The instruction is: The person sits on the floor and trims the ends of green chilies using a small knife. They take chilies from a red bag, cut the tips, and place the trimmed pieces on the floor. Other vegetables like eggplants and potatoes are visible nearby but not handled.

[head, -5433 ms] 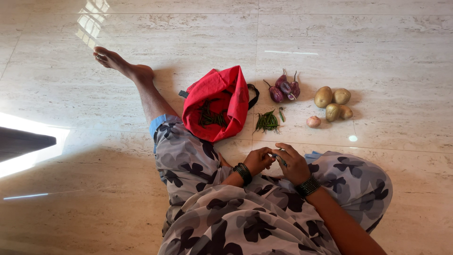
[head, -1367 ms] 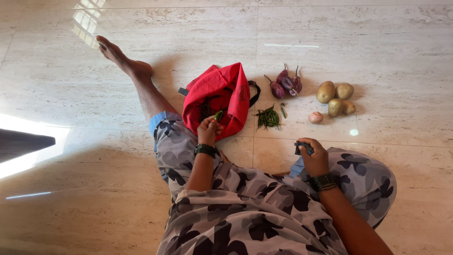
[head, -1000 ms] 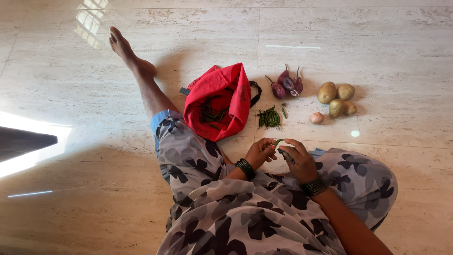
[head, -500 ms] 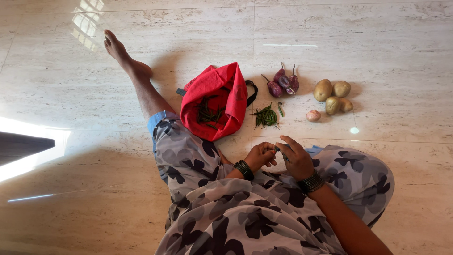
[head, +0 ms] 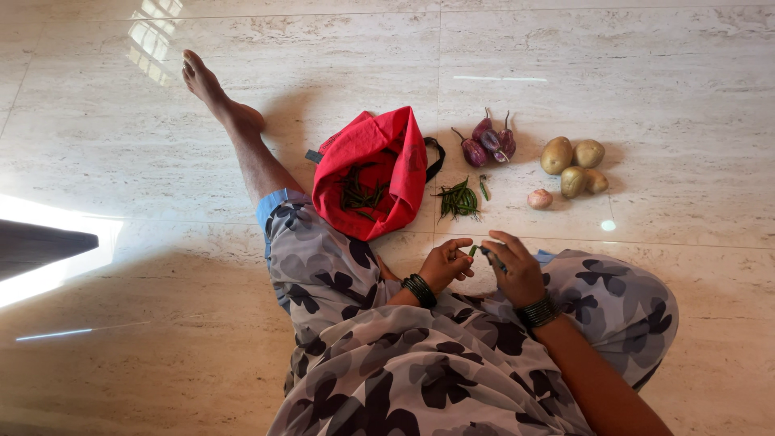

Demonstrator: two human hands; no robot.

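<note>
Since a second and a half ago the left hand (head: 445, 263) has come back from the red cloth bag (head: 370, 174) to meet the right hand (head: 512, 266) over the lap, a green bean (head: 473, 249) now pinched between their fingertips. The right hand also seems to grip a small dark tool, too hidden to name. Trimming looks to be the step in hand; the next move calls for a steady pinch. Trimmed beans (head: 458, 199) lie just beyond the hands, near the brinjals (head: 488, 146), potatoes (head: 575, 165) and onion (head: 538, 199).
</note>
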